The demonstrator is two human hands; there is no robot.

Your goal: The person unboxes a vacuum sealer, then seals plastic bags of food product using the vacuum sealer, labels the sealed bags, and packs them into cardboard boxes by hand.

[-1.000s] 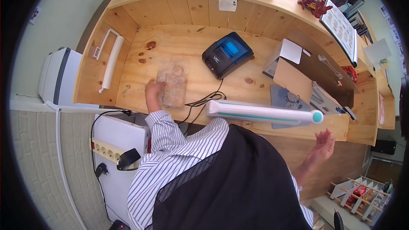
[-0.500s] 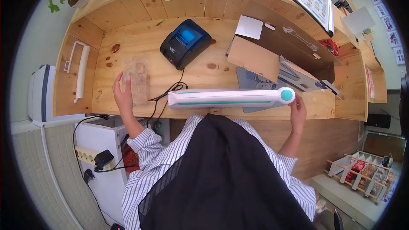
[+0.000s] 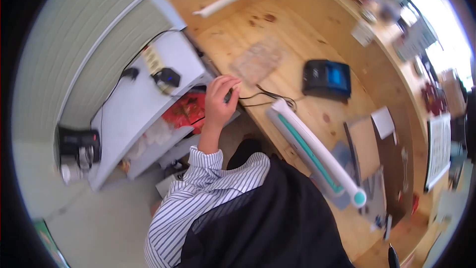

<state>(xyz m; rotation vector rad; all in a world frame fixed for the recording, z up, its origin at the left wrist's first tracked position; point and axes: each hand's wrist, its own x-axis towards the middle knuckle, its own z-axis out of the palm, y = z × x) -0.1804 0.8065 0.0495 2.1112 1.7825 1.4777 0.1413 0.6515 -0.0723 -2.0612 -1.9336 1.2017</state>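
Note:
My left hand (image 3: pixel 218 100) hangs at the near edge of the wooden desk (image 3: pixel 297 34), fingers loosely curled and holding nothing, its tips close to the black cables (image 3: pixel 258 97). A clear plastic pack (image 3: pixel 258 59) lies on the desk just beyond the hand, apart from it. To the right along the desk edge lies a long white and teal device (image 3: pixel 317 156). My right hand is out of sight. The frame is motion-blurred.
A black and blue printer (image 3: pixel 327 77) sits on the desk. A white shelf unit (image 3: pixel 144 94) to the left carries a power strip (image 3: pixel 151 57) and an adapter (image 3: pixel 166 77). A red bag (image 3: pixel 186 109) lies below. Cardboard (image 3: pixel 364 146) and paper (image 3: pixel 384 121) lie at right.
The view has swung left and tilted. My left hand has come off the plastic pack and back to the desk edge. My right hand has dropped out of view.

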